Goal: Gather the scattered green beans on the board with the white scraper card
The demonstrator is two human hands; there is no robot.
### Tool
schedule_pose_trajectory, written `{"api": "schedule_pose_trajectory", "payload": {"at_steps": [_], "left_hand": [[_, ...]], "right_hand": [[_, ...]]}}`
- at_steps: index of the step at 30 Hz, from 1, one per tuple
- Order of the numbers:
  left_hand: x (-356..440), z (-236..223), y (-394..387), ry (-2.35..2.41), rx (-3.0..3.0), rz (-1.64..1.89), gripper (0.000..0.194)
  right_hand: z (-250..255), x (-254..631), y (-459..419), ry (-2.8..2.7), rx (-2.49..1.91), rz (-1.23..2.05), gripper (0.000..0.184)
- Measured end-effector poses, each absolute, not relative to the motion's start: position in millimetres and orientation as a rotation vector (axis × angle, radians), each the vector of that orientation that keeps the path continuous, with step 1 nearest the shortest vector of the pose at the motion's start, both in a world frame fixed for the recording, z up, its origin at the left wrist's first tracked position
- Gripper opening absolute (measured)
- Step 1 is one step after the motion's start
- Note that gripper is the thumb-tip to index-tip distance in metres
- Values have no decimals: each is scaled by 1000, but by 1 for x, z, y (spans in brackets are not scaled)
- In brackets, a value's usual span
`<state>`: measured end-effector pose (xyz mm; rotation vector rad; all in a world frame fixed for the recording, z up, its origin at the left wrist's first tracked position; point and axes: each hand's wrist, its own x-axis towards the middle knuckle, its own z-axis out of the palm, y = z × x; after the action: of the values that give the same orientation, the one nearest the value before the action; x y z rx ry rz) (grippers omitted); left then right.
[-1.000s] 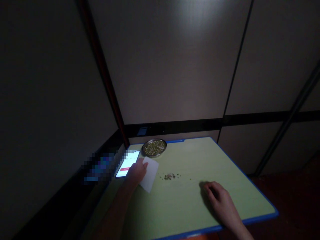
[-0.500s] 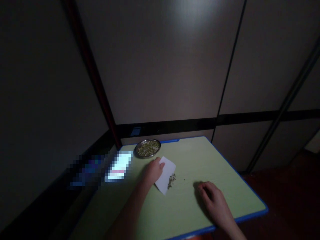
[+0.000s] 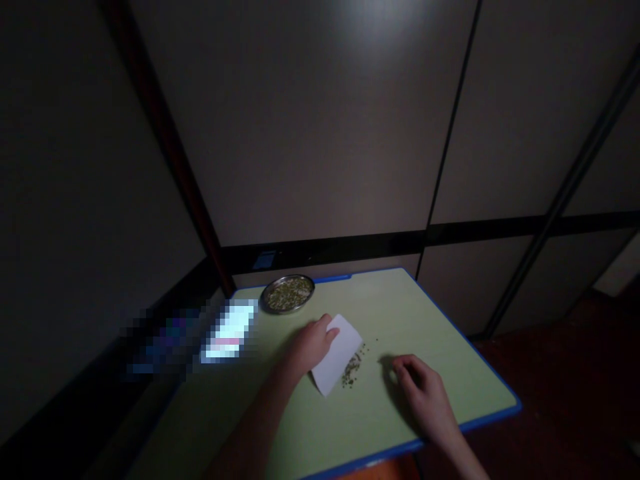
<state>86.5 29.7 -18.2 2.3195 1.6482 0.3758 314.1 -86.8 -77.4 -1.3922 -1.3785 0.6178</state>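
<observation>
My left hand (image 3: 310,345) grips the left edge of a white card (image 3: 336,355) that rests tilted on the green table (image 3: 350,427). A small heap of greenish seeds (image 3: 353,368) lies against the card's right edge. My right hand (image 3: 421,397) rests on the table to the right of the seeds, with its fingers curled under; nothing shows in them. A round metal dish (image 3: 287,293) of the same seeds stands at the table's far left corner.
A lit phone screen (image 3: 229,329), blurred out, lies at the table's left edge. The table has a blue rim and sits in a corner of pale wall panels. The floor to the right is dark.
My left hand has slid the white card to the right, away from the phone, up against the scattered seeds, which now lie bunched along its edge. My right hand has stayed in place.
</observation>
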Motion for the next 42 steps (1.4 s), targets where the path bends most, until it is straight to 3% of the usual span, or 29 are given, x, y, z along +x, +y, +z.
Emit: {"api": "schedule_pose_trajectory", "payload": {"at_steps": [9,13,16,20,23,27,32,37,42], "left_hand": [[74,19,24,1639,2274,512,22],[86,33,8,1441,2347,458,27],[94,44,-5,1187,2425,441,25],[92,50,-10,1124,2437,517,21],[79,45,-6,1233,2381,651,26],[71,33,-5,1269,2290,788,37],[82,36,-15,1179,2237,843,34],[44,13,0,1333,2031,1088,29],[-18,-51,26,1726,2031,885,28]], "right_hand": [[-72,321,-83,-1264,-1355,569,35],[-32,322,-66,-1438,-1294,451,36],[3,314,-50,-1674,-1236,388,49],[24,303,-40,-1846,-1237,628,19],[29,303,-43,-1844,-1234,717,19],[46,302,-49,-1897,-1235,610,18],[73,284,-49,-2293,-1273,426,16],[76,312,-20,-2308,-1697,-24,26],[50,365,12,-2075,-2211,-154,43]]}}
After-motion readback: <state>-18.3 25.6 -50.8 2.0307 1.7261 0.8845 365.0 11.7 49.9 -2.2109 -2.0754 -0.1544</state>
